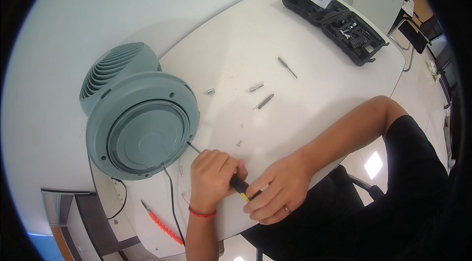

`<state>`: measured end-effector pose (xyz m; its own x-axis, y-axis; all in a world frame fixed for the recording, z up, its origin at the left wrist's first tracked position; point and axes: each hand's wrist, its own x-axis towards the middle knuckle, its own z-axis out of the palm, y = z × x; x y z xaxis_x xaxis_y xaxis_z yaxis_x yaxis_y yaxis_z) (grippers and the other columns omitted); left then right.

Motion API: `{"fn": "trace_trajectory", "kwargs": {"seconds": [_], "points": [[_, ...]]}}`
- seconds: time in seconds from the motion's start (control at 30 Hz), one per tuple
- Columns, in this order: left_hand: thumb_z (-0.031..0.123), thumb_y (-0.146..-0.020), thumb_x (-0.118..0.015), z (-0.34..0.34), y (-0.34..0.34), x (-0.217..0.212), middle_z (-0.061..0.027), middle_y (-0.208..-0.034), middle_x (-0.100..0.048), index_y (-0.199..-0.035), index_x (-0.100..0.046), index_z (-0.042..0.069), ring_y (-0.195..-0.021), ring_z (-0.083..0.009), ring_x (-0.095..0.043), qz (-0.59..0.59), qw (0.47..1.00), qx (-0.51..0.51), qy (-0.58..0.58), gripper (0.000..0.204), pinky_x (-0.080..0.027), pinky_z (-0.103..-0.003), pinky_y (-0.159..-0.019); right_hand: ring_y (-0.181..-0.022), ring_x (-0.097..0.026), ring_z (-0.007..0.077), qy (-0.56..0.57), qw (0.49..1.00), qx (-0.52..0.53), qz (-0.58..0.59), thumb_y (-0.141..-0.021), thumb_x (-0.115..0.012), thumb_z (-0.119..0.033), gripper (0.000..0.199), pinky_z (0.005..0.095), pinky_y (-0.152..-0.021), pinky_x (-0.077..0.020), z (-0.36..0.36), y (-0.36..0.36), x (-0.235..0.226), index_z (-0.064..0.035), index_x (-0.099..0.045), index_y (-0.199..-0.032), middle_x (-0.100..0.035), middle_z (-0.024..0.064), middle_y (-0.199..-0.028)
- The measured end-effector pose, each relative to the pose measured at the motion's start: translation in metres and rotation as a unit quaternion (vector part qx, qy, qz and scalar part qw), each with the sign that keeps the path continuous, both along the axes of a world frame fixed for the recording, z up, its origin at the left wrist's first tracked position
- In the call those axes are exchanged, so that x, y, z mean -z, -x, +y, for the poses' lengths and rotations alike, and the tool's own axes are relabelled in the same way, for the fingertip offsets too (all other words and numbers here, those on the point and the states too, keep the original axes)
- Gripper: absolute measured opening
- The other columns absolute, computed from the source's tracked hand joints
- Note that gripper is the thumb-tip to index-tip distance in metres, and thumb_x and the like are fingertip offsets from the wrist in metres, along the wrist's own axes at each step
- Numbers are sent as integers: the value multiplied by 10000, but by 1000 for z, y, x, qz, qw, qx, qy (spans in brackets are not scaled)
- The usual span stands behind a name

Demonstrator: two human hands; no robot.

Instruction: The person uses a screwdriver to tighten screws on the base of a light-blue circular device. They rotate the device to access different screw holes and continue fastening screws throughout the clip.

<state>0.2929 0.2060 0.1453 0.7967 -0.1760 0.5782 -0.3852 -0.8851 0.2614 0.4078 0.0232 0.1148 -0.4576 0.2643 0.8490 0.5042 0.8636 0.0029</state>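
Note:
A grey-green round fan [135, 121] lies on the white table [236, 49] with its back toward me. Both hands grip one black and yellow screwdriver [242, 189]. My left hand [212, 175], a red band on its wrist, wraps the front of the handle. My right hand [275, 193] holds the handle's rear end. The metal shaft [193, 147] reaches from my left hand to the fan's lower right rim.
Several loose bits [264, 101] and a long bit [287, 67] lie mid-table. An open black tool case [339, 22] sits at the far right. A red-handled screwdriver [162, 224] lies near the table's front edge beside the fan's black cord [172, 202].

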Motion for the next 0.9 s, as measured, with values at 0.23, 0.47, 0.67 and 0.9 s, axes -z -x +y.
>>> {"fn": "trace_trajectory", "kwargs": {"seconds": [0.23, 0.47, 0.67, 0.9], "points": [[19, -764, -800, 6, -1, 1, -51, -644, -468, -692, -546, 76, -566, -255, -483, -4, 1000, -12, -10, 270, -388, -378, -561, -1167, -693, 305, 22, 999, -7, 40, -1057, -651, -42, 87, 446, -1034, -519, 4, 0, -1, -27, -734, -1039, -718, 131, -1146], [16, -768, -801, 3, -1, 0, -45, -643, -462, -687, -542, 85, -567, -253, -480, -4, 1000, 0, -7, 280, -379, -374, -559, -1155, -700, 314, 13, 999, -15, 25, -1053, -655, -39, 86, 447, -1030, -520, 2, -1, -1, -22, -738, -1035, -725, 136, -1159], [18, -756, -811, 3, 2, -1, -58, -664, -517, -717, -580, 74, -586, -278, -511, 8, 1000, -4, -10, 241, -391, -399, -570, -1148, -708, 307, 16, 999, -20, 25, -1051, -669, -42, 84, 446, -1036, -523, 2, -1, -3, -23, -751, -1047, -737, 132, -1159], [14, -723, -803, 0, 0, -3, -36, -686, -518, -731, -582, 76, -577, -235, -513, -8, 1000, 12, 2, 229, -393, -358, -562, -1160, -727, 297, 2, 999, -9, 36, -1031, -725, -55, 100, 415, -970, -558, -1, -2, -7, -31, -788, -1105, -764, 131, -1190]]}}
